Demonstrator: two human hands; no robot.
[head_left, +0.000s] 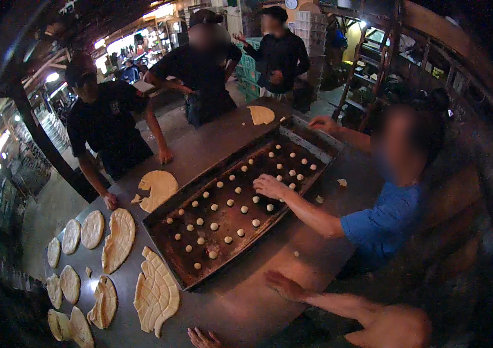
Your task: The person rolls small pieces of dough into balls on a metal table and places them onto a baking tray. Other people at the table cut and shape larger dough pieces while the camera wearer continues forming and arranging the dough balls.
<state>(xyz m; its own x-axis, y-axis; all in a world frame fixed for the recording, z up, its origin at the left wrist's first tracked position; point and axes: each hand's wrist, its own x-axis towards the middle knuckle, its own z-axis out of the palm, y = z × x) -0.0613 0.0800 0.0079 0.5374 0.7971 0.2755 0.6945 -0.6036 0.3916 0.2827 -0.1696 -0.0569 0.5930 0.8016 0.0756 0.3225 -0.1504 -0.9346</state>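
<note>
My left hand (203, 337) shows only at the lower edge, its fingers spread on the dark metal table (223, 316). My right hand (286, 285) lies stretched out on the table near its right edge, holding nothing; its fingers are dim. Between and beyond my hands is a long, dark baking tray (171, 264) with many small pale dough balls (214, 226) spaced over it. Left of the tray, nearest my left hand, lies a flat sheet of dough (156, 293) scored into pieces.
A co-worker in a blue shirt (383, 217) reaches one hand (271, 188) over the tray, the other near its far end. Several dough rounds (92, 229) lie at left, some folded or cut. Three people in dark clothes (110, 116) stand across the table. Crates (247, 72) stand behind.
</note>
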